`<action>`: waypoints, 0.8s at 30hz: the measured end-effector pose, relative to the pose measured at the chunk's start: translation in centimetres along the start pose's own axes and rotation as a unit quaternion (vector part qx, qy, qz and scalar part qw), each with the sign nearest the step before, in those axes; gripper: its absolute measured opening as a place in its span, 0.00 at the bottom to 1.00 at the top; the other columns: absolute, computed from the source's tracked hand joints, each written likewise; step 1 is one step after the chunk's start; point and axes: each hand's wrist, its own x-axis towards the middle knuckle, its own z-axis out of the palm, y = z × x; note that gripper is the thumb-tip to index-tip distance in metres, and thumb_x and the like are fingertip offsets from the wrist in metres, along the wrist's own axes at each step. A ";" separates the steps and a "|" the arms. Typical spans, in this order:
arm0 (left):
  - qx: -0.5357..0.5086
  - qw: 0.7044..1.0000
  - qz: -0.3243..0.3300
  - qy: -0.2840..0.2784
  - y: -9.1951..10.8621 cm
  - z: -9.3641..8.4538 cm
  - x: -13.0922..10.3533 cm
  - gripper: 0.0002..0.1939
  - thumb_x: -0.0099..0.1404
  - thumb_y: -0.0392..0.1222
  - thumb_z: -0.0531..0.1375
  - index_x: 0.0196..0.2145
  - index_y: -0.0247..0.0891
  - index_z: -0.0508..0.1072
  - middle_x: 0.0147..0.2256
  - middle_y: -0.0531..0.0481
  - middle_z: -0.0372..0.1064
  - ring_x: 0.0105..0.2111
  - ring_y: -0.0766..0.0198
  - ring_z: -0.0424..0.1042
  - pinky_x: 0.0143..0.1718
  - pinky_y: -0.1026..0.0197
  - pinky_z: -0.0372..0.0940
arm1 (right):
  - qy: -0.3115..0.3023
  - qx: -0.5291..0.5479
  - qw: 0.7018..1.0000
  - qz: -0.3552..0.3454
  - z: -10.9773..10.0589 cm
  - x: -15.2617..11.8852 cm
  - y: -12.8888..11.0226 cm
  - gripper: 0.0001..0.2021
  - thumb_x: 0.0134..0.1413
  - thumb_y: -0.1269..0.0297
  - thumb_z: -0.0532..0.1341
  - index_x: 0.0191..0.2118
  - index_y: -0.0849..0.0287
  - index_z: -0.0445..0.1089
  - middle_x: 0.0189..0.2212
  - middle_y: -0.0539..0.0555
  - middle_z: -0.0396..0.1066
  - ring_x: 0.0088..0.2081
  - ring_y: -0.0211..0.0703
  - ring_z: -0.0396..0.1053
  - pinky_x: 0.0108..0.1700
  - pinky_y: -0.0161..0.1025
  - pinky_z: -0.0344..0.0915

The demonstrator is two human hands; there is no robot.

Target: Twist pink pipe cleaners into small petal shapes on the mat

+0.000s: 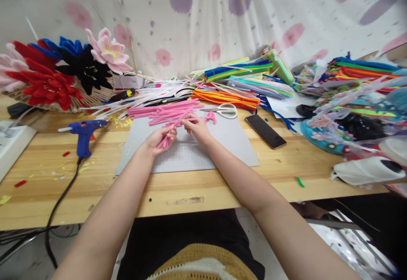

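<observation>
My left hand (160,139) is closed around a few pink pipe cleaners (165,142), whose ends stick out below the fingers. My right hand (195,126) pinches the pink strands just to the right, with the fingertips of both hands close together. Both hands are above a grey cutting mat (203,155). Behind them lies a loose pile of pink pipe cleaners (159,110) across the mat's far edge. A small bent pink piece (210,118) rests right of my right hand, beside scissors (226,110) with pale handles.
A blue glue gun (84,138) with a black cord stands at left. Fuzzy flowers (51,87) fill the back left. Orange pipe cleaners (227,99) and other coloured bundles line the back. A phone (265,130) lies right of the mat, a white roll (365,170) farther right.
</observation>
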 end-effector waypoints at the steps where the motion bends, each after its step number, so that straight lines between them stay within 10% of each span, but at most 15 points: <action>1: -0.016 1.000 -0.012 -0.005 0.0 -0.1 0.0 0.11 0.68 0.34 0.48 0.28 0.33 0.64 0.19 0.57 0.55 0.14 0.79 0.57 0.17 0.78 0.63 | 0.010 -0.017 1.000 -0.020 0.1 0.0 0.0 0.13 0.43 0.54 0.60 0.28 0.59 0.65 0.22 0.47 0.61 0.23 0.31 0.56 0.24 0.31 0.53; 19: -0.072 0.995 -0.052 -0.042 -0.1 -1.2 0.3 0.07 0.66 0.33 0.50 0.33 0.36 0.67 0.22 0.53 0.59 0.17 0.77 0.61 0.16 0.79 0.61 | -0.098 -0.173 0.974 -0.112 -0.2 0.7 2.0 0.09 0.55 0.59 0.55 0.30 0.58 0.65 0.34 0.53 0.67 0.35 0.38 0.63 0.41 0.37 0.61; 24: -0.075 0.996 -0.042 -0.037 -0.1 -1.0 0.2 0.09 0.67 0.33 0.49 0.32 0.36 0.67 0.22 0.52 0.60 0.16 0.76 0.60 0.14 0.78 0.59 | -0.032 -0.301 0.931 -0.205 -0.5 0.8 1.1 0.10 0.55 0.57 0.58 0.33 0.58 0.70 0.42 0.57 0.65 0.48 0.45 0.59 0.54 0.45 0.54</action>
